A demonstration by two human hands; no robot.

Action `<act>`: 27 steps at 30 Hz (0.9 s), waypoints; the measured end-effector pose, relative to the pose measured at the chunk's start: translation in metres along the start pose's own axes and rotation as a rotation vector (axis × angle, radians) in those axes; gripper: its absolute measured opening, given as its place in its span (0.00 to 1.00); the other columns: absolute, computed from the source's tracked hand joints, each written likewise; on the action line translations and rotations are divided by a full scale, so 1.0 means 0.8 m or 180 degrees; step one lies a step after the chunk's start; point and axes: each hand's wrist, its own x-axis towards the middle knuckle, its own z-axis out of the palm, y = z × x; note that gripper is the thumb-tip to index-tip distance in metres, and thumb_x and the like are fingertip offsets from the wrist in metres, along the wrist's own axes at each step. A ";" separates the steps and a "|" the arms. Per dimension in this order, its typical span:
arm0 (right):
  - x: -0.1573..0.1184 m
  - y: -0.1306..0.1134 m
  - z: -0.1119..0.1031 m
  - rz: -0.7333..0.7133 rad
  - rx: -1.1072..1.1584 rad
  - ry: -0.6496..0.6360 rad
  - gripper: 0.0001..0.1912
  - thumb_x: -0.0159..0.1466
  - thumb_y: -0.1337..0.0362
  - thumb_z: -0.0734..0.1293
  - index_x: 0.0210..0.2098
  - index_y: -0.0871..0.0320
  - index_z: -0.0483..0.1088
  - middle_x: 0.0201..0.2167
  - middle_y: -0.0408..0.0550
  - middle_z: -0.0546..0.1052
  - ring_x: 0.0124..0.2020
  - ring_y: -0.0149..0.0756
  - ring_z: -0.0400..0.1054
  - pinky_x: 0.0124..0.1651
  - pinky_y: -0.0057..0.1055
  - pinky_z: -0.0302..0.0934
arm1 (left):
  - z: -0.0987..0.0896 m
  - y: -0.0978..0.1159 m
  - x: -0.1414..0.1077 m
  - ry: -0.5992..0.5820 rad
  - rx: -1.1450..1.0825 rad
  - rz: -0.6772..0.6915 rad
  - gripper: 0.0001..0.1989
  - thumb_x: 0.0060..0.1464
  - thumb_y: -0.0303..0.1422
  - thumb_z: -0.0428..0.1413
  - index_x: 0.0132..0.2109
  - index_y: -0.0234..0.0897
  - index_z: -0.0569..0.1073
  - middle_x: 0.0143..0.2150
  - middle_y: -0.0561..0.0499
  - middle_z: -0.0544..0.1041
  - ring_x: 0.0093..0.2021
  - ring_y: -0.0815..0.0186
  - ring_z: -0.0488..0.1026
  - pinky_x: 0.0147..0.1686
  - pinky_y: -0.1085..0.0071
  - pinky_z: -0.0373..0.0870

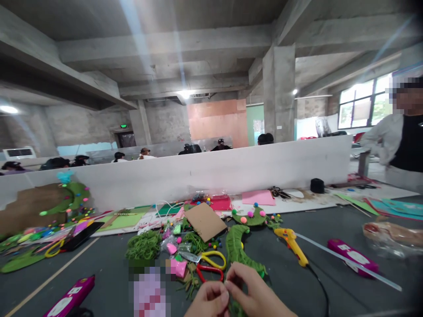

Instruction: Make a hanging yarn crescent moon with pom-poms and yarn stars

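Note:
My left hand (pixel 209 300) and my right hand (pixel 253 290) meet at the bottom middle, fingertips pinched together. Whatever lies between them is too small or hidden to make out. Some green material shows below the right hand. Just beyond it lies a green yarn-wrapped crescent (pixel 238 248), and behind that another green piece carries colored pom-poms (pixel 250 215). Scissors (pixel 213 259) with yellow and red handle loops rest left of the crescent. A heap of green yarn (pixel 143 245) sits farther left, beside small bags of pom-poms (pixel 172 248).
A yellow glue gun (pixel 292 246) with a long glue stick and black cord lies to the right, near a purple packet (pixel 353 259). Brown cardboard (pixel 205 221) tops the clutter. Behind runs a white partition (pixel 211 169). A person (pixel 396 136) stands at the far right.

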 end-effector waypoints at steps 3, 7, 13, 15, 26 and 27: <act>0.001 -0.002 -0.002 0.0077 -0.0264 0.0133 0.16 0.68 0.55 0.62 0.27 0.58 0.64 0.26 0.42 0.68 0.30 0.32 0.61 0.35 0.28 0.54 | 0.000 0.000 -0.002 -0.0053 -0.0141 -0.0015 0.30 0.35 0.56 0.70 0.29 0.34 0.71 0.18 0.53 0.71 0.14 0.78 0.58 0.18 0.77 0.45; -0.001 -0.007 -0.007 -0.0062 -0.0344 0.0175 0.24 0.72 0.52 0.57 0.23 0.59 0.62 0.22 0.40 0.63 0.28 0.30 0.57 0.33 0.29 0.51 | 0.014 0.012 -0.008 0.0020 -0.0597 0.0030 0.26 0.38 0.49 0.72 0.29 0.34 0.70 0.19 0.55 0.70 0.15 0.79 0.57 0.18 0.79 0.48; -0.006 -0.011 -0.011 0.0079 0.0425 -0.0143 0.30 0.59 0.55 0.74 0.57 0.57 0.68 0.44 0.48 0.76 0.35 0.32 0.68 0.40 0.29 0.63 | 0.024 0.028 -0.012 0.0404 -0.0790 0.0354 0.19 0.44 0.42 0.71 0.33 0.33 0.75 0.25 0.55 0.70 0.24 0.76 0.64 0.26 0.79 0.61; -0.006 -0.007 -0.008 0.0042 0.0329 -0.0233 0.28 0.58 0.56 0.75 0.55 0.57 0.71 0.38 0.45 0.76 0.34 0.32 0.66 0.39 0.29 0.62 | 0.023 0.027 -0.011 0.0484 -0.0597 0.0447 0.19 0.45 0.44 0.70 0.34 0.32 0.76 0.27 0.54 0.72 0.27 0.73 0.66 0.28 0.78 0.63; 0.002 0.003 -0.013 -0.0098 -0.0069 -0.0052 0.10 0.68 0.62 0.65 0.38 0.60 0.76 0.31 0.44 0.76 0.32 0.30 0.66 0.37 0.27 0.60 | 0.014 0.020 -0.003 0.0867 0.0463 0.0808 0.18 0.56 0.46 0.62 0.33 0.34 0.74 0.24 0.56 0.68 0.26 0.72 0.63 0.27 0.77 0.60; 0.002 0.003 -0.015 -0.0097 -0.0017 -0.0026 0.10 0.68 0.62 0.65 0.38 0.60 0.76 0.31 0.44 0.76 0.32 0.30 0.67 0.38 0.27 0.61 | 0.015 0.020 -0.002 0.0858 0.0521 0.0802 0.17 0.57 0.46 0.61 0.33 0.34 0.73 0.24 0.56 0.68 0.25 0.72 0.63 0.27 0.77 0.60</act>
